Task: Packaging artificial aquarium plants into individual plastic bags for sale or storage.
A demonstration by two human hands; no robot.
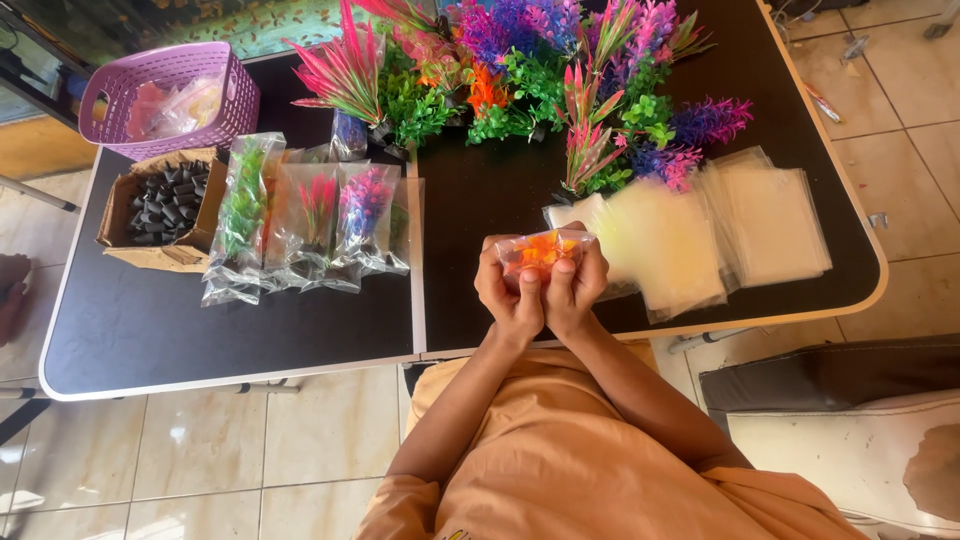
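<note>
Fingers of both hands pinch one small clear bag holding an orange plastic plant [541, 252], held up in front of the chest over the near edge of the black desk [230, 330]. The left hand [508, 290] grips the bag's left end and the right hand [575, 287] its right end, thumbs pressed close together beneath it, so the bag lies between the two sets of fingers with its long axis running from 9 o'clock to 3 o'clock; both hands are equally near it. Just beyond the bag, toward 1 o'clock and 2 o'clock, a fanned stack of empty clear bags [700, 230] lies flat on the desk, some tinted yellowish. At 12 o'clock a heap of loose plastic plants [520, 80] in pink, purple, green and orange covers the far side of the desk. Toward 10 o'clock a row of filled bags [305, 225] lies side by side, long axes pointing away from the person, showing green, red and purple plants. Left of that row sits an open cardboard box [160, 210] of dark cylindrical bases, and behind it a lilac plastic basket [170, 95] with more clear wrappers inside. No labels or signs are legible on any package.
</note>
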